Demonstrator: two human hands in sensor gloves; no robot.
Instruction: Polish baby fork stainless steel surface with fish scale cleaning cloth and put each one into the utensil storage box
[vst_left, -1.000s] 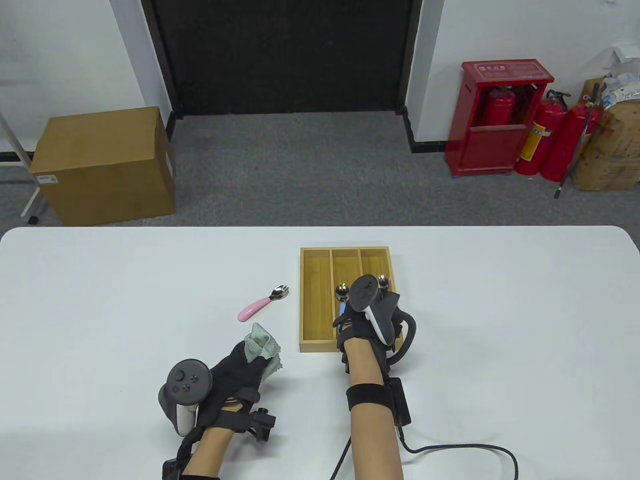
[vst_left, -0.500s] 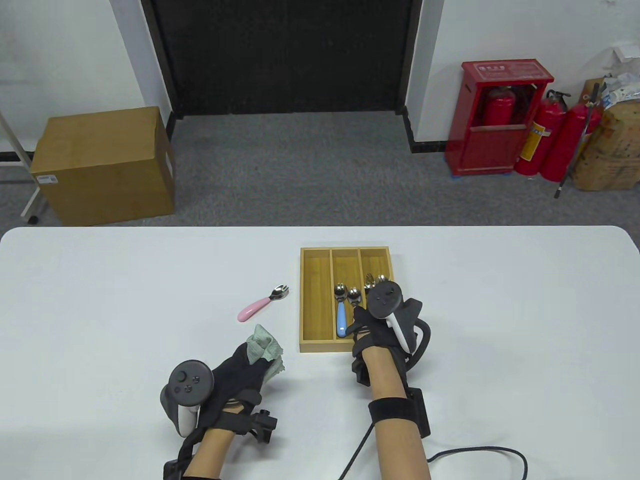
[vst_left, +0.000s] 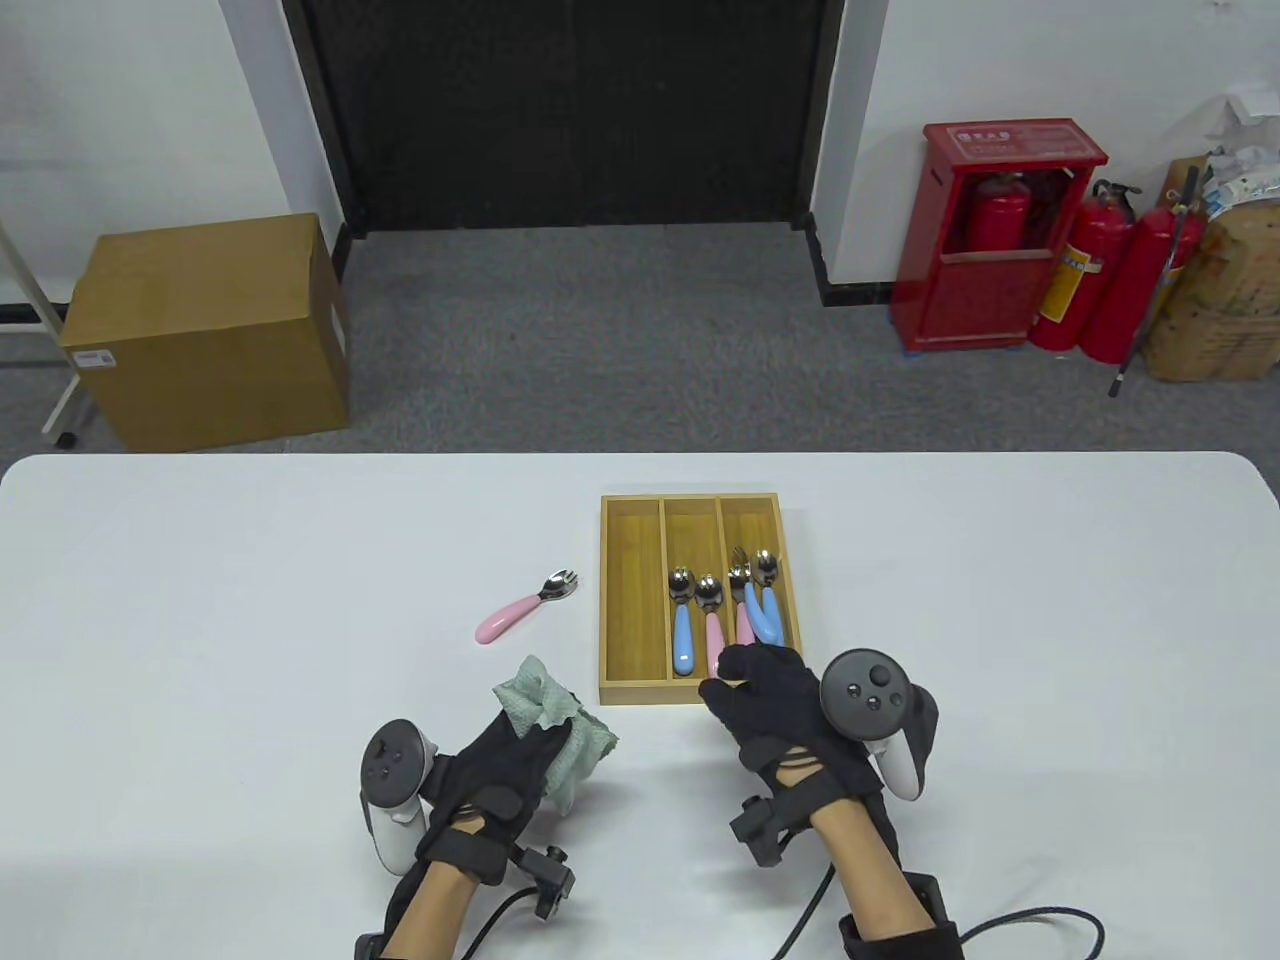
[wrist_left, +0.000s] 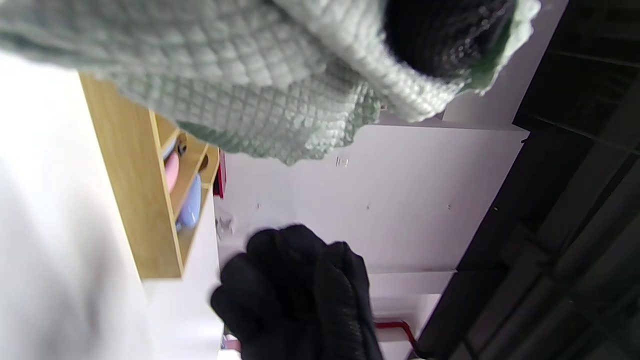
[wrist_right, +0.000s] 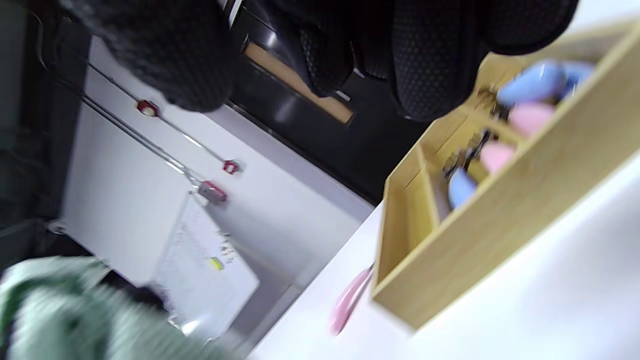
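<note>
1. The right hand (vst_left: 775, 700) has pulled back out of the utensil storage box (vst_left: 690, 597) and now sits just at its near wall. Half a second ago it was over the right-hand compartment, hiding most of what lay there.
2. Its fingers look loosely curled and empty. The right wrist view is blurred, so that is a reading, not a certainty.
3. Beyond those fingertips, four utensils now lie in the box: two in the middle compartment and two in the right one. That placement looks finished.
4. The left hand (vst_left: 500, 765) has shifted slightly toward the box with its fingers bunched round the fish scale cleaning cloth (vst_left: 555, 725), which it holds off the table.
5. The pink-handled baby fork (vst_left: 525, 605) has not moved. It lies on the table beyond the cloth hand, left of the box, and is probably the next piece to polish.
</note>
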